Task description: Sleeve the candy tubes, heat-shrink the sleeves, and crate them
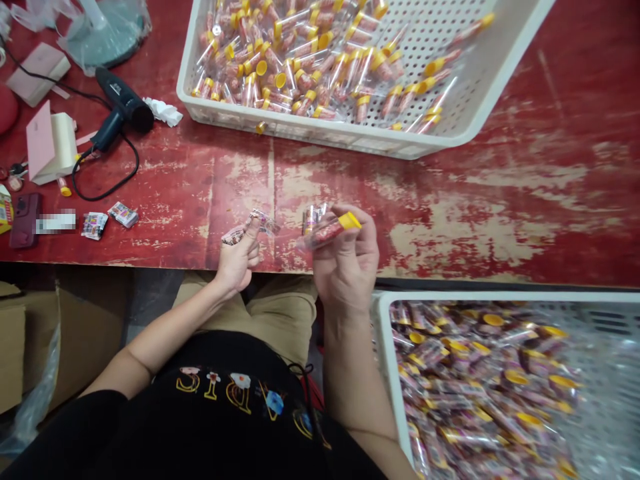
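Observation:
My right hand (350, 267) grips a small clear tube (327, 233) with a yellow cap and pink contents, tilted with its cap up to the right. Behind that tube lies a small stack of printed clear film pieces (310, 215); I cannot tell whether it touches the fingers. To the left, my left hand (239, 260) is closed, pinching a printed clear film piece (265, 222) between thumb and finger. More printed film (233, 235) shows at the left side of this hand. Both hands are above the near edge of the red table (425, 213).
A white crate (320, 130) of yellow-capped tubes stands at the back. Another white crate (385, 333) with wrapped tubes sits low at right. On the left are a hair dryer (117, 107), a phone (25, 220), film stacks (123, 214) and a pink box (53, 147).

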The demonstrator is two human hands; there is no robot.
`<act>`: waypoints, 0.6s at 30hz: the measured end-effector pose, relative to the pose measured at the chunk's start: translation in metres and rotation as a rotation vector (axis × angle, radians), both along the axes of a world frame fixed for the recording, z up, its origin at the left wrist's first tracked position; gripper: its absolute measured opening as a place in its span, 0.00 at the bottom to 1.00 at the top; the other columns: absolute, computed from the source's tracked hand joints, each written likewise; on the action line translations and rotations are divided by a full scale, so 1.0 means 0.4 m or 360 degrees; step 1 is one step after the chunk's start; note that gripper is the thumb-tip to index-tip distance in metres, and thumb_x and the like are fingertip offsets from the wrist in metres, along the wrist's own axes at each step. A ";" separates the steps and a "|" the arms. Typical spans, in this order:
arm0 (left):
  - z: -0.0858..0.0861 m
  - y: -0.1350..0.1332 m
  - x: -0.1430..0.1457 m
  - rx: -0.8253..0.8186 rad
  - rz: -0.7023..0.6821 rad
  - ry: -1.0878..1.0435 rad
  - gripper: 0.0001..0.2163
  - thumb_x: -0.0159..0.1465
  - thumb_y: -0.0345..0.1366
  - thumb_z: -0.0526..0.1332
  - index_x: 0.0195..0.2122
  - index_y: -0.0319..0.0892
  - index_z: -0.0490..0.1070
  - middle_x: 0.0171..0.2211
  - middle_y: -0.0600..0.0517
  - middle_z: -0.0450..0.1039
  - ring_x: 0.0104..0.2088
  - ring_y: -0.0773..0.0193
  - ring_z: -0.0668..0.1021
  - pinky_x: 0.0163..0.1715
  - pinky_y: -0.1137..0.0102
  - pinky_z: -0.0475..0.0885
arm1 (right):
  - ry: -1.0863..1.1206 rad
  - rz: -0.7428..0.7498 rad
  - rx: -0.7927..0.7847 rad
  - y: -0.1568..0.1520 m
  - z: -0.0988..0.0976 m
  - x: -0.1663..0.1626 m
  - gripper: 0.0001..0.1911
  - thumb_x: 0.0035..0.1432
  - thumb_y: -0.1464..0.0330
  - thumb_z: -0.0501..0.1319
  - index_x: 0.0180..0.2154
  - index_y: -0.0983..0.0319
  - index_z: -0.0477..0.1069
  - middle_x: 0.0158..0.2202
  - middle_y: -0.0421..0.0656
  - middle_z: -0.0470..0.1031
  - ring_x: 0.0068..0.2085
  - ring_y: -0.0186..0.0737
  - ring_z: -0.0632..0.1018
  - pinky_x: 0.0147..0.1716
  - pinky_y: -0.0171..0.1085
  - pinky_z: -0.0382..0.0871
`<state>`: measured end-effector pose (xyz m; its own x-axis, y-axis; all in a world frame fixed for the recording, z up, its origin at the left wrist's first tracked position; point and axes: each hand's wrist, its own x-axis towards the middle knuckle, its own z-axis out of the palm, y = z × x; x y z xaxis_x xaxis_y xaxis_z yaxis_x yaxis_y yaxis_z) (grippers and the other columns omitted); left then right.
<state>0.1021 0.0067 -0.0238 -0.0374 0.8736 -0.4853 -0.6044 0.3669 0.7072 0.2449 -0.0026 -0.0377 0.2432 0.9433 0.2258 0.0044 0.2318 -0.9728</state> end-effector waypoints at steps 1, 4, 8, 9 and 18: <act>0.000 -0.002 0.001 0.0007 -0.0003 0.0000 0.32 0.48 0.48 0.79 0.23 0.43 0.52 0.17 0.67 0.44 0.15 0.81 0.48 0.15 0.81 0.41 | -0.0001 0.0035 0.0029 -0.007 0.003 -0.004 0.22 0.68 0.46 0.54 0.53 0.52 0.67 0.41 0.44 0.71 0.36 0.36 0.77 0.32 0.34 0.73; 0.000 -0.009 0.005 0.0017 -0.0054 -0.0031 0.31 0.48 0.48 0.79 0.23 0.42 0.53 0.17 0.66 0.44 0.16 0.81 0.48 0.15 0.81 0.42 | 0.0027 0.0026 0.0123 -0.026 0.005 -0.026 0.17 0.67 0.53 0.59 0.53 0.51 0.67 0.44 0.44 0.72 0.37 0.37 0.78 0.34 0.35 0.76; 0.005 -0.009 -0.003 -0.0008 -0.0185 -0.0114 0.27 0.52 0.48 0.78 0.23 0.41 0.58 0.17 0.64 0.50 0.16 0.81 0.51 0.15 0.81 0.42 | -0.0103 -0.0075 0.0271 -0.056 0.000 -0.035 0.16 0.66 0.63 0.63 0.55 0.50 0.71 0.49 0.46 0.74 0.45 0.42 0.81 0.42 0.43 0.80; 0.008 -0.008 -0.006 -0.0010 -0.0205 -0.0131 0.26 0.52 0.48 0.78 0.24 0.40 0.60 0.18 0.63 0.53 0.16 0.81 0.52 0.15 0.81 0.42 | -0.0159 -0.0052 0.0310 -0.066 0.001 -0.031 0.17 0.65 0.65 0.64 0.55 0.50 0.73 0.50 0.46 0.75 0.48 0.44 0.80 0.44 0.45 0.81; 0.028 -0.014 -0.011 0.0097 -0.0308 -0.0148 0.25 0.45 0.46 0.81 0.30 0.40 0.66 0.19 0.65 0.54 0.15 0.82 0.51 0.14 0.81 0.42 | -0.0468 0.0237 0.0367 -0.099 0.000 0.014 0.27 0.66 0.73 0.60 0.64 0.48 0.69 0.61 0.47 0.74 0.57 0.47 0.79 0.53 0.49 0.79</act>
